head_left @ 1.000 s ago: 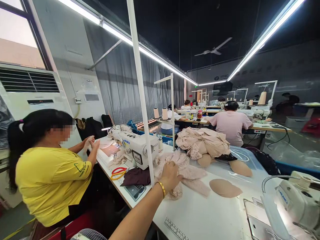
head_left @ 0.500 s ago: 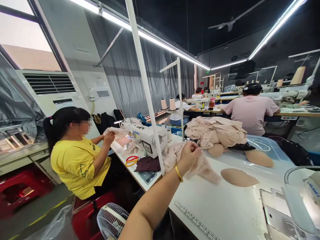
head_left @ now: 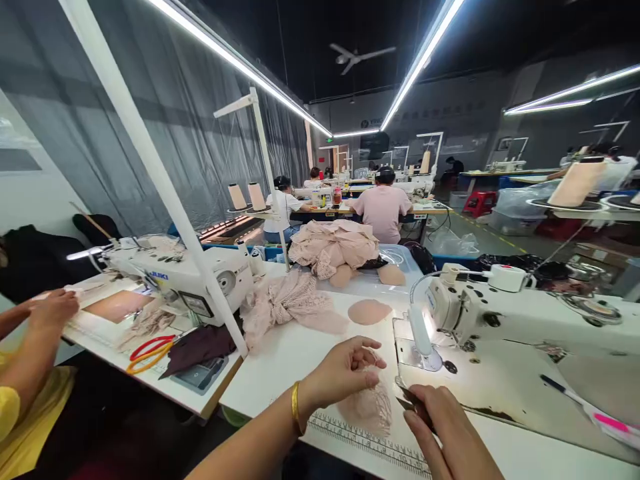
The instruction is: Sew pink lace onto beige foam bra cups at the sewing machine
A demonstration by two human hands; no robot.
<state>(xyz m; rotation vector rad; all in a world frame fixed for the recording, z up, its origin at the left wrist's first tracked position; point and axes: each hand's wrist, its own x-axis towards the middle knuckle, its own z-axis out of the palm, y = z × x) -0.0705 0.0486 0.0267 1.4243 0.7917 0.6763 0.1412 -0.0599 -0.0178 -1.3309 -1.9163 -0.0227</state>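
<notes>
Left hand (head_left: 343, 370) pinches the lace piece (head_left: 370, 410) by its top edge, seemingly to keep it spread, while the right hand (head_left: 450, 433) grips a small dark tool (head_left: 413, 405) just beside it.

In front of the white sewing machine (head_left: 500, 317), the right hand (head_left: 450, 437), cut by the bottom edge, hides most of a small dark tool (head_left: 406, 404); the left hand (head_left: 340, 372) covers part of a pale pink lace piece (head_left: 373, 413).

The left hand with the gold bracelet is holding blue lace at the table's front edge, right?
No, the lace in the left hand is pale pink, not blue; the head view shows it. The gold bracelet and the front edge of the table are right.
</notes>
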